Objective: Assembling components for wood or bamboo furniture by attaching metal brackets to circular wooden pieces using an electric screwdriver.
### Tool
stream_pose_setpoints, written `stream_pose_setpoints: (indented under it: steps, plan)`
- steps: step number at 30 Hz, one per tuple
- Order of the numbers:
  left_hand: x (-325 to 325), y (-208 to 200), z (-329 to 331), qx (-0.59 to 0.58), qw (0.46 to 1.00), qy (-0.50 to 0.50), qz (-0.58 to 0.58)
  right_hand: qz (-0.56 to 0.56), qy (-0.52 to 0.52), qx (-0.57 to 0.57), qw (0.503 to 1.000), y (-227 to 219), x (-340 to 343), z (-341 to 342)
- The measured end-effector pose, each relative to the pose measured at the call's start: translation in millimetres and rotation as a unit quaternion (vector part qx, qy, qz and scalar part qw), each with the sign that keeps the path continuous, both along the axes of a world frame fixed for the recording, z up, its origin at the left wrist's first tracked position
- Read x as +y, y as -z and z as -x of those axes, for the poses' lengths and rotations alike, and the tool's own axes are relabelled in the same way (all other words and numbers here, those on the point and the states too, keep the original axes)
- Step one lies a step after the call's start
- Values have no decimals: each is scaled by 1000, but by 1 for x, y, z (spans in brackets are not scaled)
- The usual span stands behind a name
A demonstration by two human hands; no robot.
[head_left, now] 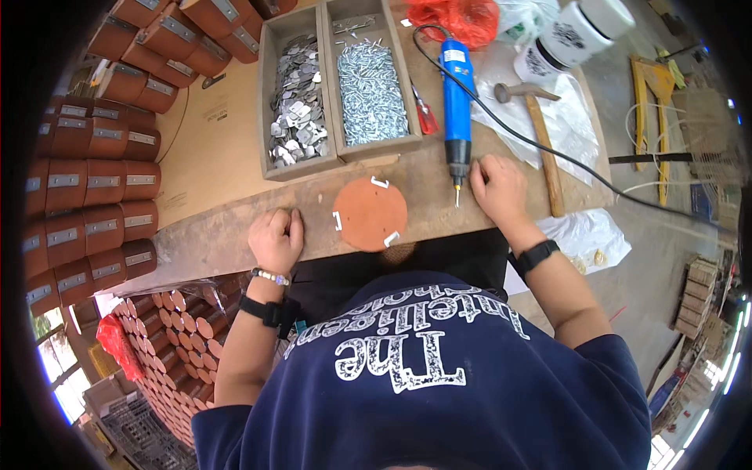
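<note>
My left hand [276, 239] rests on the wooden bench [211, 258] in a loose fist, with nothing showing in it. To its right, apart from it, a round terracotta-coloured disc [370, 213] lies flat at the near edge; three small white brackets sit around its rim. My right hand [500, 188] is also curled closed on the bench, seemingly holding nothing. Just left of it lies a blue electric screwdriver [457, 110], its bit pointing toward me and its black cord looping right. A hammer [542, 141] with a wooden handle lies beyond that hand.
A two-part wooden tray holds flat metal pieces [299, 102] and silvery screws [372, 94]. Beside it lies a red-handled screwdriver [425, 116]. Stacked brown cylinders [102, 180] crowd the left. Plastic bags [454, 19] and white containers [576, 35] stand at the back right.
</note>
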State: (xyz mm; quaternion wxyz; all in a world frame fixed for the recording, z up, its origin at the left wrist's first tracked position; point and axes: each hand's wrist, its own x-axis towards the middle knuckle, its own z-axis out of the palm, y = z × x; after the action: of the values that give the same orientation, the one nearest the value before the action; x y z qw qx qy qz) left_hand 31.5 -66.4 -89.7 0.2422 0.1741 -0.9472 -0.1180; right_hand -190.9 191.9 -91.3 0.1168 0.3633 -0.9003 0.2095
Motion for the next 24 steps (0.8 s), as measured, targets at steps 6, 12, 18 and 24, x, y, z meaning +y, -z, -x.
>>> stream_pose_setpoints:
  steps: [6, 12, 18, 24]
  plan:
    - [0, 6, -4, 23, 999, -25, 16, 32, 4, 33, 999, 7, 1, -2]
    - [11, 12, -9, 54, 994, -89, 30, 15, 13, 27, 999, 11, 2, -6]
    - [16, 8, -7, 45, 990, -126, 40, 8, 15, 25, 1000, 8, 1, -9]
    - [15, 14, -5, 71, 990, -118, 21, -10, 15, 20, 1000, 9, -1, -3]
